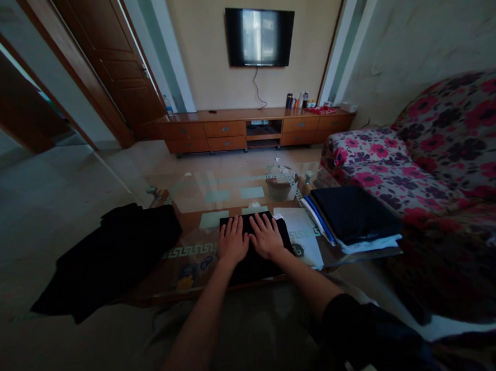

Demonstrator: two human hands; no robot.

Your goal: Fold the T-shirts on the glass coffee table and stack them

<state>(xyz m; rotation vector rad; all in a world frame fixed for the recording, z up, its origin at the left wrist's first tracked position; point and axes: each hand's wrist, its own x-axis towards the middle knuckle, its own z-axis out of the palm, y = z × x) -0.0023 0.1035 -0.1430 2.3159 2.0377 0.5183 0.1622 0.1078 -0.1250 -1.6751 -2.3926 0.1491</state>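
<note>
A folded black cloth [253, 268] is placed at the near edge of the worktop [190, 225], about midway between left and right, and is pressed from above by both hands. The left hand [233, 240] is laid flat on its left part, palm down, fingers stretched towards the far side and slightly parted; nothing is gripped. The right hand [268, 237] is laid the same way on the right part, equally flat and ungripping, with the thumbs brought close together at the middle.

To the left, a loose black cloth [118, 255] is spread unevenly, its near-left end extended past the worktop. To the right, well apart from the hands, a stack of folded cloths [353, 215] is set, topped by a dark piece, with blue and white layers shown beneath. Farther right, a sofa [458, 122] is covered in flowered fabric. At the far side, a television [261, 37] is mounted above a wooden cabinet [225, 130].
</note>
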